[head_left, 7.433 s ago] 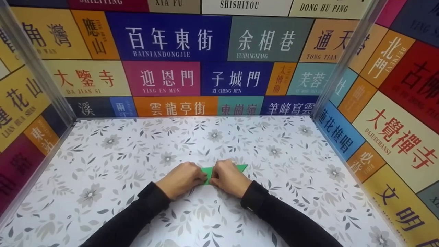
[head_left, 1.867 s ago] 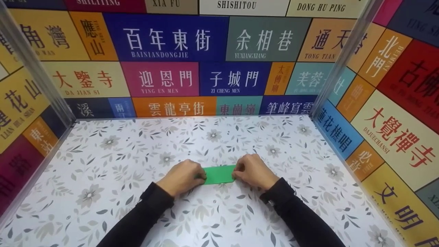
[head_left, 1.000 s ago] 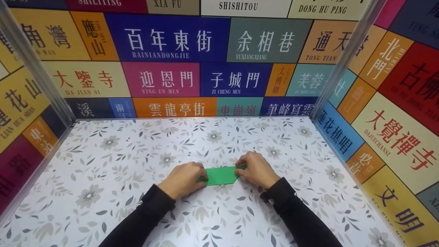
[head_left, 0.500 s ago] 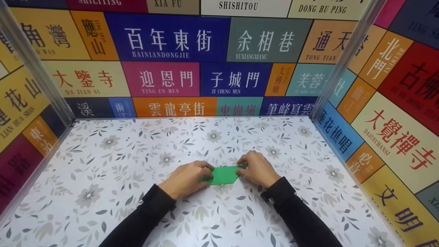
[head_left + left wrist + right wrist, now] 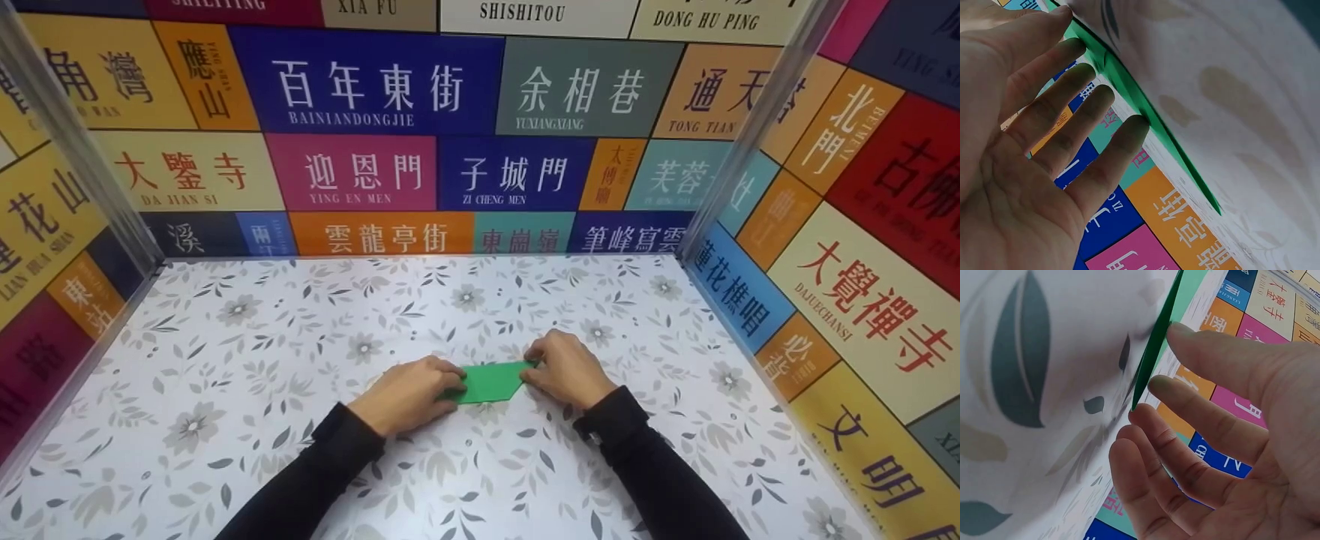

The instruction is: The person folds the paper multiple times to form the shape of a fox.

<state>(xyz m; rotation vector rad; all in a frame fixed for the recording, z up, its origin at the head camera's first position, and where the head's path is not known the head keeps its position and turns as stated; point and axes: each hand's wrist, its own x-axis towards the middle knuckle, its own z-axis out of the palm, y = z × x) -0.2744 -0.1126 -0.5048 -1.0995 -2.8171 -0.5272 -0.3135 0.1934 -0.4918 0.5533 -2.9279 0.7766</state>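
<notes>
A folded strip of green paper (image 5: 491, 381) lies flat on the table, its right end slanting to a point. My left hand (image 5: 411, 394) covers the strip's left end, thumb and fingertips resting on it; in the left wrist view the fingers (image 5: 1081, 121) are spread and nearly straight. At the pointed right end is my right hand (image 5: 574, 371), thumb and forefinger touching the paper on its upper side. Seen edge-on in the right wrist view, the green paper (image 5: 1157, 343) meets the thumb, while the other fingers (image 5: 1140, 481) hang loosely bent.
The table (image 5: 300, 315) is covered in white with a grey leaf and flower print. Upright panels with coloured place-name blocks close it in at the back (image 5: 367, 90), left (image 5: 45, 210) and right (image 5: 847, 277). Clear strips (image 5: 720, 157) run along the corners.
Earlier the right end was a long point, then straight-edged under the right hand; now it slants. Over the last second the left hand has shifted slightly right along the paper, its fingers straightening.
</notes>
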